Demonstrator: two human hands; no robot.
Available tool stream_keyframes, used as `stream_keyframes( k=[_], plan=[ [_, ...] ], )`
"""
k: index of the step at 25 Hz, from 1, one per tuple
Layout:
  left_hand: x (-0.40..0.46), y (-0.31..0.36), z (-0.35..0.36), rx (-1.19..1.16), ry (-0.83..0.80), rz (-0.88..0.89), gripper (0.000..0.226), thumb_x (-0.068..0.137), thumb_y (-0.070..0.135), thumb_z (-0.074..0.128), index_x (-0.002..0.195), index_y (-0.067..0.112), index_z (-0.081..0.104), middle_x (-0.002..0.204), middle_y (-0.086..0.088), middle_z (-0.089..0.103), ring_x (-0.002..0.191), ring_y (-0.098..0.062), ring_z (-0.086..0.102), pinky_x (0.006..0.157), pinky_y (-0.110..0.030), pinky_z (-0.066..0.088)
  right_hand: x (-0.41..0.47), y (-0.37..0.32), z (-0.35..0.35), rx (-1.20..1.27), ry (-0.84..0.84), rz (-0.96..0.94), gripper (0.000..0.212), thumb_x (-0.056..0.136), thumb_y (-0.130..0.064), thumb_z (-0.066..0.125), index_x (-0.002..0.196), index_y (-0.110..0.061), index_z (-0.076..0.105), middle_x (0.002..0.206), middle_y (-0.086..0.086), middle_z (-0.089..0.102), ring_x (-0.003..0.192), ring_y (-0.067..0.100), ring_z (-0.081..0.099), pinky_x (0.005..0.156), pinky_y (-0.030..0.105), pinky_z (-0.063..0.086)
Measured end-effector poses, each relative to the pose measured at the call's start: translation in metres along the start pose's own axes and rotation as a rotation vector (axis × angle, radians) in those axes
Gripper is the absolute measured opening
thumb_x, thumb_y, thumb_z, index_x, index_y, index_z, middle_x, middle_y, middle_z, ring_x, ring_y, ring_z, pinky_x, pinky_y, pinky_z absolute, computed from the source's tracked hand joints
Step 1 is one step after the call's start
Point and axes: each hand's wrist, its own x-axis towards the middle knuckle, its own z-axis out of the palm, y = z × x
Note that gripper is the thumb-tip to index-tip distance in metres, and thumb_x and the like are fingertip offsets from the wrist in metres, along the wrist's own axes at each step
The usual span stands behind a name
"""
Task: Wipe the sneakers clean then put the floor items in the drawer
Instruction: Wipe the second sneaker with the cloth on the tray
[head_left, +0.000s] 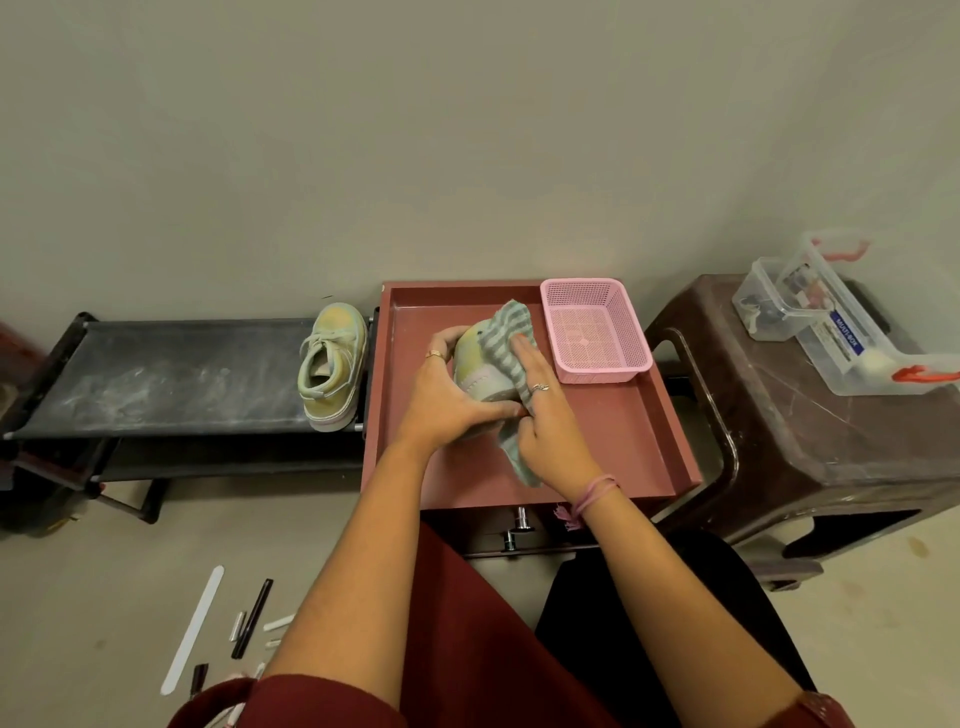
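Left hand (447, 395) grips a sneaker (475, 366) over the red tray (613, 441), while right hand (545, 415) presses a striped cloth (506, 332) onto it with straight fingers. Second sneaker (332, 366) sits on the black rack (166, 379). Pink basket (595, 330) stands just right. Pens and sticks (249, 621) lie on the floor, lower left.
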Motion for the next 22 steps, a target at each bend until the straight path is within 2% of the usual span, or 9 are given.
stream_keyframes(
  k=[3, 6, 8, 11, 14, 16, 18, 19, 22],
  plan=[
    [-0.002, 0.001, -0.002, 0.038, -0.025, 0.008, 0.096, 0.047, 0.015, 0.096, 0.126, 0.022, 0.043, 0.124, 0.008, 0.051, 0.105, 0.016, 0.048, 0.078, 0.004, 0.037, -0.006, -0.001, -0.002, 0.036, 0.000, 0.128, 0.083, 0.076, 0.018, 0.037, 0.150, -0.013, 0.017, 0.155, 0.005, 0.021, 0.141, 0.010, 0.020, 0.117, 0.028, 0.018],
    [-0.003, 0.003, -0.003, -0.008, -0.008, 0.006, 0.087, 0.055, 0.002, 0.090, 0.126, 0.015, 0.043, 0.117, 0.008, 0.055, 0.097, 0.015, 0.055, 0.076, 0.000, 0.040, -0.023, -0.014, 0.002, -0.382, 0.062, -0.193, 0.077, 0.076, 0.011, 0.028, 0.150, -0.009, 0.020, 0.157, 0.005, 0.017, 0.146, 0.021, 0.010, 0.118, 0.028, 0.011],
    [-0.004, 0.004, -0.004, -0.029, 0.005, 0.004, 0.084, 0.058, 0.000, 0.088, 0.127, 0.014, 0.043, 0.115, 0.008, 0.056, 0.096, 0.011, 0.057, 0.077, -0.002, 0.042, -0.025, -0.011, 0.004, -0.637, 0.094, -0.389, 0.069, 0.078, 0.001, 0.021, 0.147, -0.006, 0.028, 0.154, 0.008, 0.026, 0.144, 0.028, 0.019, 0.117, 0.033, 0.020],
    [-0.006, 0.004, -0.004, -0.024, 0.021, 0.004, 0.092, 0.052, 0.008, 0.093, 0.128, 0.015, 0.042, 0.117, 0.010, 0.054, 0.098, 0.021, 0.051, 0.078, 0.000, 0.040, -0.005, -0.007, -0.009, -0.421, -0.059, -0.207, 0.073, 0.081, 0.009, 0.034, 0.149, -0.011, 0.021, 0.156, 0.005, 0.020, 0.145, 0.022, 0.016, 0.118, 0.039, 0.020],
    [-0.006, 0.003, -0.004, 0.008, 0.026, 0.011, 0.095, 0.048, 0.014, 0.096, 0.127, 0.018, 0.042, 0.119, 0.012, 0.052, 0.103, 0.016, 0.049, 0.079, 0.001, 0.038, 0.004, -0.009, -0.014, -0.262, -0.160, -0.043, 0.082, 0.080, 0.012, 0.044, 0.151, -0.014, 0.010, 0.158, 0.005, 0.011, 0.145, 0.020, 0.013, 0.117, 0.043, 0.020],
    [-0.004, 0.001, -0.009, -0.012, 0.029, -0.001, 0.088, 0.053, 0.005, 0.092, 0.125, 0.018, 0.042, 0.114, 0.012, 0.055, 0.098, 0.007, 0.056, 0.076, -0.003, 0.043, -0.006, -0.013, 0.002, -0.439, -0.103, -0.128, 0.076, 0.084, 0.009, 0.041, 0.151, -0.011, 0.011, 0.158, 0.007, 0.011, 0.146, 0.029, 0.010, 0.117, 0.044, 0.021],
    [-0.003, -0.002, -0.013, -0.039, 0.034, -0.005, 0.082, 0.057, -0.005, 0.085, 0.123, 0.017, 0.041, 0.109, 0.008, 0.059, 0.090, -0.002, 0.062, 0.071, -0.010, 0.049, -0.018, -0.015, 0.014, -0.771, -0.008, -0.372, 0.063, 0.089, 0.000, 0.030, 0.149, -0.009, 0.014, 0.157, 0.009, 0.018, 0.143, 0.037, 0.017, 0.113, 0.047, 0.029],
    [-0.003, -0.002, -0.012, -0.041, 0.038, -0.004, 0.082, 0.057, -0.006, 0.085, 0.123, 0.017, 0.041, 0.109, 0.009, 0.059, 0.089, 0.000, 0.062, 0.071, -0.011, 0.049, -0.018, -0.013, 0.013, -0.822, 0.004, -0.420, 0.061, 0.089, -0.003, 0.026, 0.149, -0.010, 0.016, 0.156, 0.009, 0.021, 0.142, 0.038, 0.021, 0.112, 0.047, 0.031],
    [-0.006, 0.001, -0.010, -0.027, 0.053, -0.013, 0.087, 0.053, 0.004, 0.091, 0.123, 0.019, 0.041, 0.111, 0.016, 0.055, 0.094, 0.015, 0.056, 0.077, -0.003, 0.042, -0.002, -0.012, 0.002, -0.481, -0.061, -0.276, 0.076, 0.079, 0.011, 0.039, 0.149, -0.014, 0.022, 0.155, 0.004, 0.021, 0.144, 0.027, 0.017, 0.118, 0.035, 0.018]
  ],
)
